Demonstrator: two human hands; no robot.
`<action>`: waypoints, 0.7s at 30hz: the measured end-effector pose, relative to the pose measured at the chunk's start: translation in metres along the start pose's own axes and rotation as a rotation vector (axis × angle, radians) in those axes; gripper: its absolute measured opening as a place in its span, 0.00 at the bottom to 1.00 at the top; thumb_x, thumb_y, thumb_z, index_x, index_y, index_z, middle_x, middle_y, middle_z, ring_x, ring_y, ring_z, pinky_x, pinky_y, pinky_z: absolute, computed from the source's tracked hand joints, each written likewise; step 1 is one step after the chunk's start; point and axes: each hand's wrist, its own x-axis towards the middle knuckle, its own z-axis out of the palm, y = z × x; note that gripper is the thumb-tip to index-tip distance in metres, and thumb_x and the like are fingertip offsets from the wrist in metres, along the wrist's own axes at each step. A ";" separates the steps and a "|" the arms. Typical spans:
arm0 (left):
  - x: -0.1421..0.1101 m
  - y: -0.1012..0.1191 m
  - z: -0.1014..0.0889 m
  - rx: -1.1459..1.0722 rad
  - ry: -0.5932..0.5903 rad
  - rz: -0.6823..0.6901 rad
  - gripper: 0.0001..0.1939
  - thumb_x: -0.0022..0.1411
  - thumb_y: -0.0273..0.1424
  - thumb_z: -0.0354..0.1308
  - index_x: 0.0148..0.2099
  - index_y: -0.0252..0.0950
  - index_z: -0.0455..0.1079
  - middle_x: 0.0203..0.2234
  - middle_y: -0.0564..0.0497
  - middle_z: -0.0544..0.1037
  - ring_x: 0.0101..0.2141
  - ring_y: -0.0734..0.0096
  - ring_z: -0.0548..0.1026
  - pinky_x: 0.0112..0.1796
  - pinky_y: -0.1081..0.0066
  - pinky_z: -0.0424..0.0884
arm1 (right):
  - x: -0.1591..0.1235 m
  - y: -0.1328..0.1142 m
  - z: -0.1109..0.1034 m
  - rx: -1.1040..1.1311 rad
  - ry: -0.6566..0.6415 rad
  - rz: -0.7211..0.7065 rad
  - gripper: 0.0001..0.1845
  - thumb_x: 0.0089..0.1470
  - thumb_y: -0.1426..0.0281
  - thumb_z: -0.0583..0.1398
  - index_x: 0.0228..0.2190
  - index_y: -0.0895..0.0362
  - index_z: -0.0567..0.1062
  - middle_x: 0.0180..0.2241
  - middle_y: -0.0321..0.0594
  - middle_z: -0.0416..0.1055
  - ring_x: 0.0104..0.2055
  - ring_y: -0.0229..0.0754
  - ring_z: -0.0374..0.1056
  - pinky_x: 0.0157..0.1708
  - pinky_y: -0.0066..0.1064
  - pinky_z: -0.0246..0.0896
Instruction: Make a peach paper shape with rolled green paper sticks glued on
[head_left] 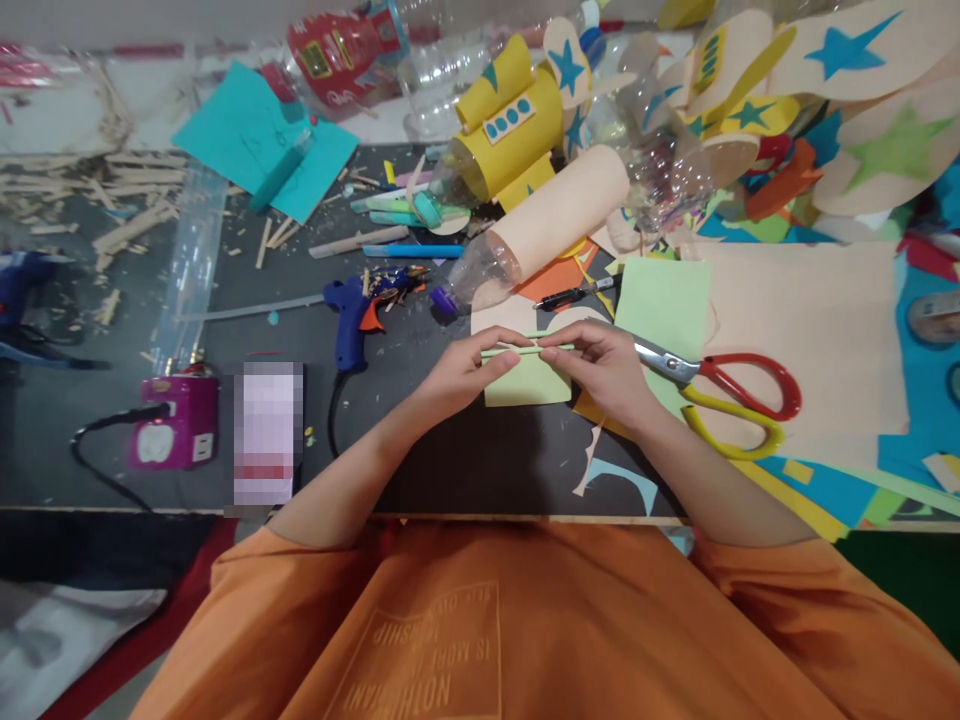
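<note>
Both hands pinch a narrow light green paper strip (528, 350), which looks folded or rolled, stretched level between them. My left hand (469, 368) grips its left end between thumb and fingers. At the right end, my right hand (600, 362) holds it the same way. Just under the strip lies a pale green paper piece (529, 388) on the dark table. Scissors (675, 368) with one red and one yellow handle lie beside my right hand, their blades partly hidden. A black pen (570, 296) rests behind the fingers.
A blue glue gun (349, 315) with its cord lies left of my hands, near a phone (266, 430) and a purple power adapter (174, 425). Behind stand a paper-wrapped bottle (562, 215) and a yellow bottle rocket (517, 130). Peach paper (802, 340) covers the right side.
</note>
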 end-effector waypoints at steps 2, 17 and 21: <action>-0.001 0.001 0.000 0.032 -0.024 0.012 0.21 0.63 0.47 0.52 0.45 0.35 0.73 0.37 0.49 0.81 0.36 0.68 0.77 0.35 0.74 0.69 | 0.000 0.000 0.000 -0.002 0.004 -0.013 0.12 0.44 0.59 0.69 0.26 0.55 0.80 0.22 0.34 0.72 0.20 0.32 0.55 0.19 0.27 0.49; -0.002 -0.001 0.001 0.117 0.056 0.040 0.20 0.65 0.47 0.51 0.41 0.36 0.73 0.37 0.50 0.80 0.38 0.68 0.76 0.39 0.74 0.69 | 0.001 0.003 0.001 0.056 -0.068 0.065 0.15 0.44 0.55 0.68 0.28 0.54 0.78 0.22 0.33 0.69 0.22 0.33 0.56 0.21 0.27 0.50; -0.001 -0.002 0.001 0.132 0.036 0.062 0.19 0.65 0.45 0.51 0.42 0.36 0.72 0.38 0.49 0.80 0.39 0.68 0.77 0.40 0.73 0.69 | 0.001 0.003 0.000 0.054 -0.102 0.112 0.17 0.45 0.54 0.67 0.28 0.55 0.77 0.19 0.30 0.63 0.19 0.31 0.48 0.19 0.27 0.42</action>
